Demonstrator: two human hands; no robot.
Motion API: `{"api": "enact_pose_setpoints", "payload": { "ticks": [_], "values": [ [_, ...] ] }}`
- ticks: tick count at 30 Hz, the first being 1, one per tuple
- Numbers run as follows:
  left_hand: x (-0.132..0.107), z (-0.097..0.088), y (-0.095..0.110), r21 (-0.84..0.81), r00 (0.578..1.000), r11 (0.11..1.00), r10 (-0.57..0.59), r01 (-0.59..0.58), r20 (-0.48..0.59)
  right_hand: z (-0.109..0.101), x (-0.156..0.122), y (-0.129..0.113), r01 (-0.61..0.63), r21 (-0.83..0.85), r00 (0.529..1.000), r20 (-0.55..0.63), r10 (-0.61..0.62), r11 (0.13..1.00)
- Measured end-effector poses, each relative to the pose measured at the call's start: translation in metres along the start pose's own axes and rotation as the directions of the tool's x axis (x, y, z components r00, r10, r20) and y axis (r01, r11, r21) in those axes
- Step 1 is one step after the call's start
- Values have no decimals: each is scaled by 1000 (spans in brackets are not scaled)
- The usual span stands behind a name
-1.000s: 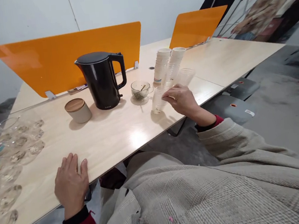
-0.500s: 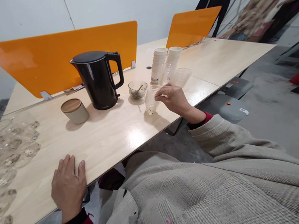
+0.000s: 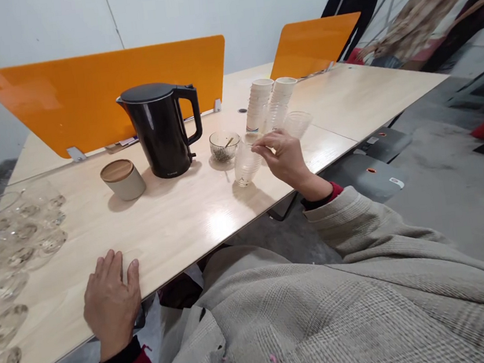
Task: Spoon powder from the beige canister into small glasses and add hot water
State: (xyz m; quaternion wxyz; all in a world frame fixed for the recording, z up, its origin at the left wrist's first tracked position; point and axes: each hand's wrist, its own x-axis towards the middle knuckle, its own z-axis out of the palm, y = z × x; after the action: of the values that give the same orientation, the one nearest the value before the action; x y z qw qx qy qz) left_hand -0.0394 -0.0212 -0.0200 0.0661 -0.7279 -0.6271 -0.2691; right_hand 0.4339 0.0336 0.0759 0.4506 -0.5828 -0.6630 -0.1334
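Observation:
My right hand (image 3: 282, 158) is at the middle of the table, its fingertips pinching the rim of a clear plastic cup (image 3: 247, 166) that stands on the wood top. Just behind it are two tall stacks of cups (image 3: 256, 105) and a single clear cup (image 3: 297, 124). A small glass bowl with a spoon (image 3: 224, 145) sits left of that cup. My left hand (image 3: 111, 298) rests open at the table's near edge, fingers spread, holding nothing. The nearest thing to it is a lidded ceramic canister (image 3: 122, 180).
A black electric kettle (image 3: 158, 131) stands by an orange divider panel (image 3: 101, 92). Several upturned glasses (image 3: 25, 241) crowd the left end of the table (image 3: 185, 223). A person in a patterned garment (image 3: 418, 18) stands at the upper right, beyond the table.
The view has swung slightly left. My right fingers have risen a little at the cup's rim. The person at the upper right has moved farther away.

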Motion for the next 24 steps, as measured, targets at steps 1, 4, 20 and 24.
{"api": "enact_pose_setpoints", "payload": {
  "ticks": [1, 4, 20, 24],
  "values": [
    [0, 0, 0, -1, 1000, 1000, 0, 0, -3, -4, 1, -3, 17, -13, 999, -34, -18, 1000],
    [-1, -1, 2, 6, 1000, 1000, -11, 11, 6, -19, 3, -20, 86, -11, 986, -145, -86, 996],
    [-9, -1, 8, -12, 993, 994, -109, 110, 42, 143, -23, -169, 206, 475, 906, 238, -350, 856],
    [-9, 0, 8, -17, 993, 994, -108, 109, 48, 160, -23, -191, 136, 426, 862, 395, -319, 895]
  ]
}}
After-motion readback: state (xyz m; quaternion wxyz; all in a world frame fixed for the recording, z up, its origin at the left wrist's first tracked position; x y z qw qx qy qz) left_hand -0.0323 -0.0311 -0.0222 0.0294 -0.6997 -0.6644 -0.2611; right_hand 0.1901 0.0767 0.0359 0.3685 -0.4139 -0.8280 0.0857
